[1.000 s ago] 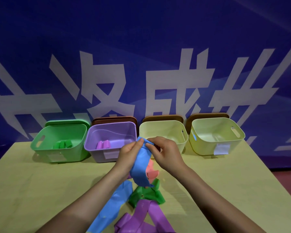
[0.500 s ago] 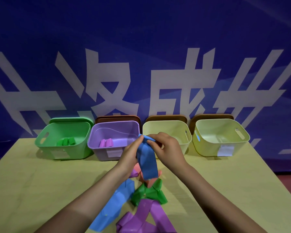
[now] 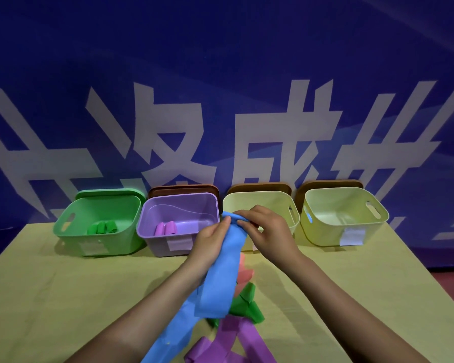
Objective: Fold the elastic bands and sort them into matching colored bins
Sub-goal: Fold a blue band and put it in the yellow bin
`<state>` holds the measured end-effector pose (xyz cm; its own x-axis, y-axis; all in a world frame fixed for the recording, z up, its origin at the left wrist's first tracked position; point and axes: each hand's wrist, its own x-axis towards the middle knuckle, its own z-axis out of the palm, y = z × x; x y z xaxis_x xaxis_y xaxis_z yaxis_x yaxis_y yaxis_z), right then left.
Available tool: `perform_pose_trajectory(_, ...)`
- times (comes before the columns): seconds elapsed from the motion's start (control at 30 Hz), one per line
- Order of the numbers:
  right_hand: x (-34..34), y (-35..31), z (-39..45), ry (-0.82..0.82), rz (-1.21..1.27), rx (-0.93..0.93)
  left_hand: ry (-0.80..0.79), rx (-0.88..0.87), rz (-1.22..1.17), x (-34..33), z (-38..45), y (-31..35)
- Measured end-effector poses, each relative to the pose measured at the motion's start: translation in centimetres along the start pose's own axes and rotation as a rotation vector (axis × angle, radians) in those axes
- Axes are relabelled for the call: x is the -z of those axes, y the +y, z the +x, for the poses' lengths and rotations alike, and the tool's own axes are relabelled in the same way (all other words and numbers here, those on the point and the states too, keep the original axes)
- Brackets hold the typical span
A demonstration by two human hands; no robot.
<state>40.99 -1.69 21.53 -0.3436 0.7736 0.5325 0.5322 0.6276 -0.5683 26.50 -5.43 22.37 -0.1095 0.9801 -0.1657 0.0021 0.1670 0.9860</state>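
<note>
Blue elastic band [image 3: 222, 268]: held up above the table [image 3: 63, 297], its folded top end pinched between both hands, the doubled length hanging down toward the pile.
Left hand [image 3: 210, 238]: thumb and fingers closed on the band's top from the left.
Right hand [image 3: 266, 229]: fingers curled over the same top end from the right, clamped on it.
Loose bands on the table below the hands: a second blue strip [image 3: 168, 336], purple band [image 3: 236, 341], green band [image 3: 245, 303], pink band [image 3: 244, 273], overlapping one another.
Bins, one row at the table's far edge: green bin [image 3: 71, 231] holding folded green pieces; purple bin [image 3: 152, 242] holding folded pink-purple pieces; two pale yellow bins [image 3: 344, 231], the nearer one partly hidden behind the hands.
Backdrop: blue banner [image 3: 220, 74] with large white characters.
</note>
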Motion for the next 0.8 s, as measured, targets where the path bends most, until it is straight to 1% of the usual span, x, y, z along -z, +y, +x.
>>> perform_pose_trajectory(0.1, 0.3, 0.1, 0.1, -0.008, -0.027, 0.058, -0.002, -0.035, 0.005, 0.1, 0.0, 0.2)
perform_pose_trajectory(0.3, 0.9, 0.2, 0.6, -0.059, -0.131, 0.190, -0.030, -0.020, -0.035, 0.6, -0.2, 0.6)
perform_pose_trajectory(0.47, 1.2, 0.2, 0.9, -0.133, -0.166, 0.221, -0.085, 0.004, -0.091, 0.8, -0.3, 0.8)
perform_pose_trajectory(0.6, 0.9, 0.8, 0.8, -0.120, -0.217, 0.224, -0.086, 0.021, -0.056, 0.6, -0.4, 0.6)
perform_pose_trajectory(0.73, 0.7, 0.9, 0.4, -0.170, -0.250, 0.279, -0.056, 0.132, -0.115, 0.6, -0.3, 0.3)
perform_pose_trajectory(0.8, 0.9, 1.0, 0.3, -0.210, -0.214, 0.266, -0.065, 0.134, -0.106, 0.5, -0.3, 0.2)
